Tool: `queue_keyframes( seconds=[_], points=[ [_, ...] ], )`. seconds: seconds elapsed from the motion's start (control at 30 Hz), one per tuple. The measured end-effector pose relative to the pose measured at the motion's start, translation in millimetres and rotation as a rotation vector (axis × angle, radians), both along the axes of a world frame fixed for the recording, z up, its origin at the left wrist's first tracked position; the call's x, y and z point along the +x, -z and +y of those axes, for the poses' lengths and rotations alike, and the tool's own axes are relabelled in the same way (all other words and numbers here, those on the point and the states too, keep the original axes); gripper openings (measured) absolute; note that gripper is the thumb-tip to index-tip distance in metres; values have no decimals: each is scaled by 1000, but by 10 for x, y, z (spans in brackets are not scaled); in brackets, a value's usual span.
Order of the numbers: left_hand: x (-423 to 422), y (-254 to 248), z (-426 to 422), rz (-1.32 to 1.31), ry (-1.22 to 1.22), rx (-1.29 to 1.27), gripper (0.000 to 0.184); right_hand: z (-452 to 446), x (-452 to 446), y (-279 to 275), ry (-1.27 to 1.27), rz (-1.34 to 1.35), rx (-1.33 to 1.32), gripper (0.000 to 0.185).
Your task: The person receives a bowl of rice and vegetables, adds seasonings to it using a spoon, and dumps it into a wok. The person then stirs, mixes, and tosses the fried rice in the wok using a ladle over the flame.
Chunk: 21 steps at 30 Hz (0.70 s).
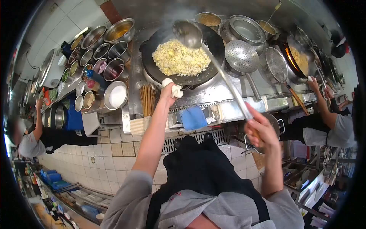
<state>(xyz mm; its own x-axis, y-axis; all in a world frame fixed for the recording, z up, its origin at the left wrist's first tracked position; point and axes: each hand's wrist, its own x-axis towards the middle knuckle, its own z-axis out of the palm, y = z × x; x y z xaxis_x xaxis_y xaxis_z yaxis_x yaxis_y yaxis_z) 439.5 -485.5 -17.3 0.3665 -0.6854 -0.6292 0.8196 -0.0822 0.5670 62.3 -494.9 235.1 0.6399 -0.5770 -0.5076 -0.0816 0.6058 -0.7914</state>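
Observation:
Yellow-flecked fried rice (179,59) lies spread in a large dark wok (214,49), with faint steam above it. My left hand (167,96) is closed on a bunched white cloth (176,90) at the wok's near rim; whether the cloth grips the rim itself I cannot tell. My right hand (263,130) is wrapped round the handle end of a long metal ladle (187,34). The ladle's bowl hangs over the far part of the wok, just beyond the rice. Its handle slants across the stove front towards me.
A perforated strainer (241,56) and a wire skimmer (275,63) sit right of the wok. A bamboo brush (147,100) and a blue cloth (193,117) are along the near edge. Metal bowls (115,95) crowd the left. Co-workers stand at right (329,124) and left (32,143).

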Motion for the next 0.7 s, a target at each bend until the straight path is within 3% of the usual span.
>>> queue_keyframes(
  seconds=[0.13, 0.23, 0.33, 0.4, 0.53, 0.63, 0.7],
  points=[
    [16, -20, 181, -26, 109, -25, 25, -330, 699, 1132, 60, -65, 269, 61],
    [-346, -510, 503, -222, 98, 67, 30, -252, 1028, 1011, -84, 230, -425, 60],
    [-778, -428, 675, -833, 263, 139, 53, -78, 600, 434, -94, 198, -247, 59],
    [-1061, -605, 750, -1244, 617, 318, 62, -6, 283, 443, -17, 115, -34, 60],
    [-1407, -543, 752, -1516, 914, 446, 70, -335, 449, 960, 132, -24, 323, 62],
    [-1537, -626, 869, -1807, 756, 529, 71, -257, 675, 759, 18, 129, 92, 59],
    [-1558, -899, 1000, -1794, 719, 398, 70, -161, 524, 462, 9, 112, 117, 59]
  ],
)
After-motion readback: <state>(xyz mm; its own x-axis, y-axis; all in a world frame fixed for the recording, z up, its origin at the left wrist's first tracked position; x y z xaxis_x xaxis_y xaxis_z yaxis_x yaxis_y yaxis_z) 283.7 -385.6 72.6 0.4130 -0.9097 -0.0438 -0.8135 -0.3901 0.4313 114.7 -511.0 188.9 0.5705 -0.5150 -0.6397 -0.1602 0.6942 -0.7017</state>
